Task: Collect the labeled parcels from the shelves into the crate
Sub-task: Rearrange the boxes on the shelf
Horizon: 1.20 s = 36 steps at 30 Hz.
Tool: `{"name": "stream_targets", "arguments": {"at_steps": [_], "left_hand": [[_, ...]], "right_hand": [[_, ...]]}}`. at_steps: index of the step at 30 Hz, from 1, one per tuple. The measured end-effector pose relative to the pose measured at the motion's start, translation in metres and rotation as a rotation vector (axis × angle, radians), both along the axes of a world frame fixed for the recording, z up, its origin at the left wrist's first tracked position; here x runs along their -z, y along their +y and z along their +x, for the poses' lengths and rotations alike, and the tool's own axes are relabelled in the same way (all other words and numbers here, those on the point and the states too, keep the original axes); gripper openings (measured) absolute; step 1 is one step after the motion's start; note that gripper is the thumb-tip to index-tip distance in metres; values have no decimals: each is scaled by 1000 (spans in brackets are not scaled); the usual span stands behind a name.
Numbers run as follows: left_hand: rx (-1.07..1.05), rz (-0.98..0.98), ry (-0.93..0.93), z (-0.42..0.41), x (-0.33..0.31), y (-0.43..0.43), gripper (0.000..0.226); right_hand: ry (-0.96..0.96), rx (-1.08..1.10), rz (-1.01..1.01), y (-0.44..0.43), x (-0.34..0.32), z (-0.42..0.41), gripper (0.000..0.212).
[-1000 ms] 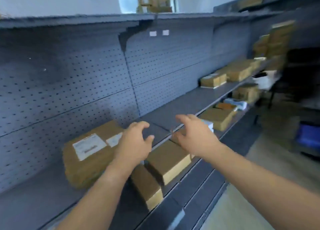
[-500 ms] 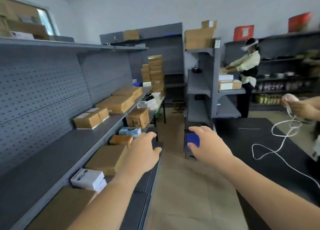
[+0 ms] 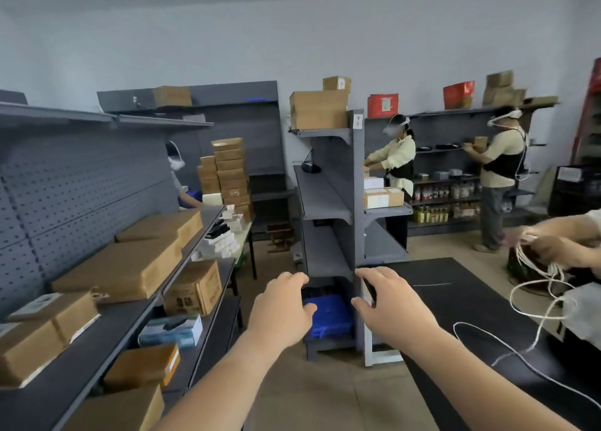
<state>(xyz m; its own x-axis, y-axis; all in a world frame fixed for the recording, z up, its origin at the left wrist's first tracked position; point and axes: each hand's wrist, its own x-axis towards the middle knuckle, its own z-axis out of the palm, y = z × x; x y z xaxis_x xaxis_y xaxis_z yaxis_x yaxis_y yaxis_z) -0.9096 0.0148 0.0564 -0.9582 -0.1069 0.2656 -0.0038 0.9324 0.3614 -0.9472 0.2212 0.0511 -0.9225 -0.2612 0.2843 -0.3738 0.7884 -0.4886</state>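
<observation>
My left hand (image 3: 279,310) and my right hand (image 3: 387,304) are stretched out in front of me at chest height, fingers loosely spread, holding nothing. Between and beyond them a blue crate (image 3: 328,313) sits on the bottom level of a grey shelf unit (image 3: 325,203) across the aisle. Brown cardboard parcels line the long shelf on my left: a labeled one (image 3: 42,326) nearest, a large flat one (image 3: 123,268) behind it, another (image 3: 162,226) further back. On the lower level lie a printed carton (image 3: 195,287) and a blue-white box (image 3: 172,330).
A black table (image 3: 487,317) with a white cord (image 3: 536,300) stands to my right; another person's hands (image 3: 553,242) coil the cord. Two people work at far shelves (image 3: 455,177). A stack of boxes (image 3: 227,174) rises at the back. Tan floor (image 3: 309,391) runs ahead.
My view has swung right, from facing the left shelf to looking down the aisle at the blue crate. Both hands stay raised, holding nothing.
</observation>
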Motion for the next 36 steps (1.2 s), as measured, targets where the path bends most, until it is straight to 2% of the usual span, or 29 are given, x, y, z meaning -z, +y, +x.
{"name": "stream_targets", "arguments": {"at_steps": [5, 11, 23, 29, 36], "left_hand": [[54, -15, 4, -72, -1, -27, 53], [21, -18, -6, -137, 6, -65, 55], [-314, 25, 36, -261, 8, -163, 52], [-657, 106, 22, -225, 16, -232, 41], [-1074, 101, -25, -99, 33, -283, 52]], "right_hand": [[-9, 29, -21, -32, 1, -62, 58], [-19, -6, -27, -72, 5, -138, 59], [-18, -342, -52, -190, 7, -328, 59], [-20, -690, 7, -306, 17, -352, 57], [-53, -1112, 38, -429, 40, -263, 55]]}}
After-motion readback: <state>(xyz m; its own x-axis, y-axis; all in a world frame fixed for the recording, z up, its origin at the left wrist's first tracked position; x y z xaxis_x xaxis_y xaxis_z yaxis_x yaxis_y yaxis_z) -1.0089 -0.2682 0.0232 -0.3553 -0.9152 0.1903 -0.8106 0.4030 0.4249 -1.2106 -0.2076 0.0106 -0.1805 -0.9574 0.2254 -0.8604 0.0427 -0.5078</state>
